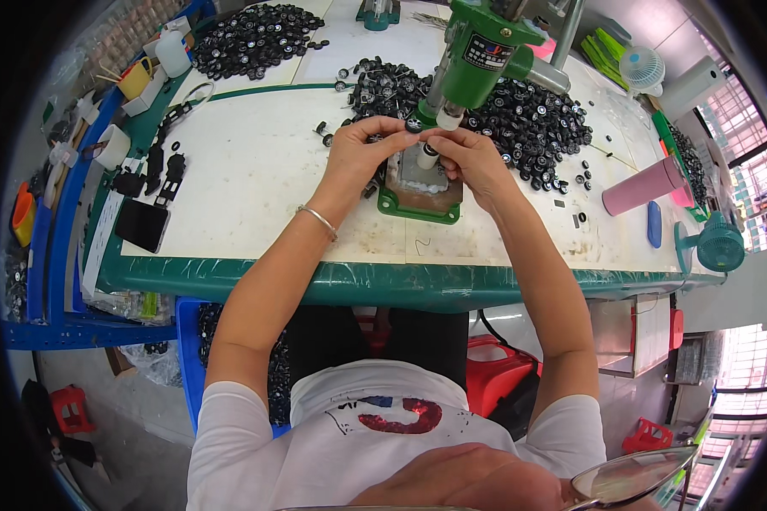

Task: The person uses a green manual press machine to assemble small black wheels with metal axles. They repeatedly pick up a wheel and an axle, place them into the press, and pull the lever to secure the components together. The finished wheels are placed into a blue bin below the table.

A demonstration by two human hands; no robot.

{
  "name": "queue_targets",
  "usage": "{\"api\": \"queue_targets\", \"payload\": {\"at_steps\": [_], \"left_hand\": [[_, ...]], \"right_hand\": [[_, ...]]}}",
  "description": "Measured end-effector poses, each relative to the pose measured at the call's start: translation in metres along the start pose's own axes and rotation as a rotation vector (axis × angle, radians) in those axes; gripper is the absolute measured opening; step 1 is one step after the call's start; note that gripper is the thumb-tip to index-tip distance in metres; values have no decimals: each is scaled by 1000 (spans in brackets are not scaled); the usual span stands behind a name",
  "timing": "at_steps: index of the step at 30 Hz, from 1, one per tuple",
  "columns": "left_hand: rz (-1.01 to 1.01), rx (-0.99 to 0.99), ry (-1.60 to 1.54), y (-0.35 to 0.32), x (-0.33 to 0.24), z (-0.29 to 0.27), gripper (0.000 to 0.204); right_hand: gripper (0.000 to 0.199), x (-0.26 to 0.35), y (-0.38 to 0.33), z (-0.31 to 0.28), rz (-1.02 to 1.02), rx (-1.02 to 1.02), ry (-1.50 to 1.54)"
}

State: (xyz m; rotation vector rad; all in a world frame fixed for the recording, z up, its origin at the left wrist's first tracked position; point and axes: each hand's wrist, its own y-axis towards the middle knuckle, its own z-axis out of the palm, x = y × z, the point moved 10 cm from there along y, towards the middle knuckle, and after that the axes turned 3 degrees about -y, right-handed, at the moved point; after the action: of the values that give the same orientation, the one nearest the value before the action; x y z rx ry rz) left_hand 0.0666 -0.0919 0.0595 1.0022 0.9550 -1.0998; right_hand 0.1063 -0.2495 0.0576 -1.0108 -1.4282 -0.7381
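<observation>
My left hand point(358, 157) reaches to the press from the left, finger and thumb pinching a small black wheel point(413, 125). Opposite it, my right hand point(479, 166) has its fingers drawn together beside the white cylindrical post point(428, 155); whatever they grip is hidden. The fingertips of both hands nearly meet just above this post. Over them stands the green bench press point(479, 60), its white-tipped ram point(450, 117) close to my right fingers. Below my hands shows the press's green-edged metal base point(419, 204).
Heaps of black wheels point(537, 123) lie behind and right of the press, with another pile point(256, 38) at the back left. A black phone point(142, 225) rests on the left. On the right are a pink tumbler point(643, 186), a blue oblong object point(654, 224) and a small green fan point(718, 245).
</observation>
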Motion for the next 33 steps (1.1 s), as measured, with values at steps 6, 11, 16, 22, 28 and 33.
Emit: {"api": "queue_targets", "payload": {"at_steps": [6,11,16,22,28,33], "left_hand": [[180,56,260,8,-12,16,26],[160,79,146,3,-21,32,25],[206,69,79,4,-18,35,21],[256,85,72,5,-18,34,19],[324,58,75,7,-23,37,19],[320,40,41,7,-20,35,19]], "right_hand": [[22,-13,0,-4,-47,-90,10],[17,-9,-5,-8,-155,-153,-113],[17,-7,-6,-2,-213,-141,-73],[17,-9,-5,-4,-240,-144,-63],[21,-9,-7,-8,-247,-78,-54],[31,-6,-10,0,-266,5,-154]]}}
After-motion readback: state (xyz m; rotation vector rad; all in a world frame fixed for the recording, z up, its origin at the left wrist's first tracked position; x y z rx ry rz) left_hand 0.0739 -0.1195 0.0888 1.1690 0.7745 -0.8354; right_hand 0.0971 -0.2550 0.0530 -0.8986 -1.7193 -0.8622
